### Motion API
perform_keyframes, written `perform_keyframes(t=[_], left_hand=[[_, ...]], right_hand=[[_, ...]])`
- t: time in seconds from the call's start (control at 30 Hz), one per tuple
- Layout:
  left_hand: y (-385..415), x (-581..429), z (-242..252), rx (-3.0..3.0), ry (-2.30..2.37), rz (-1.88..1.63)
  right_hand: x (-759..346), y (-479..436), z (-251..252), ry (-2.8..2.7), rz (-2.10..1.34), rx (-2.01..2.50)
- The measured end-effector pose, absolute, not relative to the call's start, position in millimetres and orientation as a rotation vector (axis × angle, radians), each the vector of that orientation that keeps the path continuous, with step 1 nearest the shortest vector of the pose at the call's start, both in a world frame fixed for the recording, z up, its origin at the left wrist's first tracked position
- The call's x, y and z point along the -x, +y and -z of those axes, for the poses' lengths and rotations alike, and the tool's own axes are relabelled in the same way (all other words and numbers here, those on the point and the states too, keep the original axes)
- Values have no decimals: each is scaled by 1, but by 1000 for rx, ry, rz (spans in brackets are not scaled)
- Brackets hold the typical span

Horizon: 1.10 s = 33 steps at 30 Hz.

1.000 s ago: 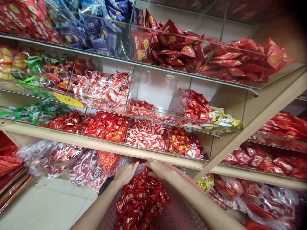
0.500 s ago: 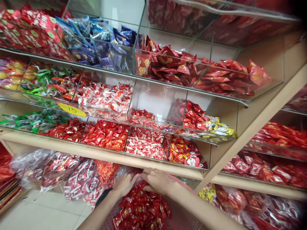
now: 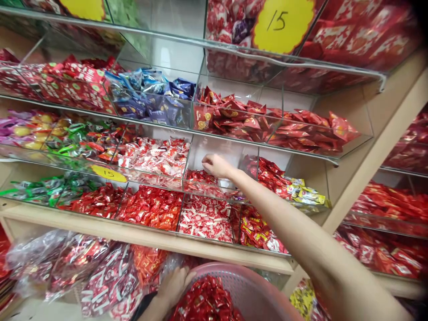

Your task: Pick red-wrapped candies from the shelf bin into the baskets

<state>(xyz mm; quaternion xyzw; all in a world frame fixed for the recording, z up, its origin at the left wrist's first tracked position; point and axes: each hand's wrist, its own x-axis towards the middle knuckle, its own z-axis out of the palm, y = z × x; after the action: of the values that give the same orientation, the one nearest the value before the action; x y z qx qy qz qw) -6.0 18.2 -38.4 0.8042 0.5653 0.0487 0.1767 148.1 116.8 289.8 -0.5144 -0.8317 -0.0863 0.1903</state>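
Note:
My right hand reaches into a clear shelf compartment in the third row, just above a low heap of red-wrapped candies. Its fingers are drawn together and curled down; whatever they hold, if anything, is hidden. Low in the view, my left hand is closed over the left rim of a pink perforated plastic basket. A pile of shiny red-wrapped candies fills the visible part of the basket.
Clear-walled compartments of wrapped candy rise in tiers, with yellow price cards marked 15. A slanting wooden upright stands at right. Below the wooden bottom ledge lie bagged candies on the left and yellow packets on the right.
My right hand has left the basket and risen into the shelf compartment. My left hand has stayed at the basket's rim. The view has tilted upward.

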Motion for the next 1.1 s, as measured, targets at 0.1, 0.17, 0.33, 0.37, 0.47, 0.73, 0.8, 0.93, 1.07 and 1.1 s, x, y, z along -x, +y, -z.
perform_keyframes(t=[0.1, 0.17, 0.33, 0.37, 0.47, 0.73, 0.8, 0.93, 1.07, 1.1], left_hand=[[20, 8, 44, -2282, 1595, -182], [23, 10, 47, -2253, 1588, -189], [25, 18, 45, -2266, 1597, -192], [25, 18, 44, -2275, 1604, -189], [24, 20, 44, -2285, 1622, -172], [25, 16, 56, -2348, 1667, -132], [25, 15, 56, -2350, 1661, -101], [25, 16, 57, -2323, 1618, -83], [25, 18, 63, -2343, 1596, -71], [24, 18, 64, -2364, 1587, -68]], right_hand=[[-123, 154, -285, -2427, 170, 1688], [-109, 165, -280, -2454, 99, 1791], [-104, 168, -271, -2504, -90, 1911], [-107, 167, -271, -2508, -113, 1919], [-117, 161, -276, -2485, -276, 1962], [-157, 157, -288, -2263, -398, 1846], [-164, 163, -281, -2243, -162, 1899], [-172, 170, -267, -2286, -111, 1960], [-177, 168, -262, -2349, -146, 2034], [-178, 167, -261, -2349, -145, 2048]])
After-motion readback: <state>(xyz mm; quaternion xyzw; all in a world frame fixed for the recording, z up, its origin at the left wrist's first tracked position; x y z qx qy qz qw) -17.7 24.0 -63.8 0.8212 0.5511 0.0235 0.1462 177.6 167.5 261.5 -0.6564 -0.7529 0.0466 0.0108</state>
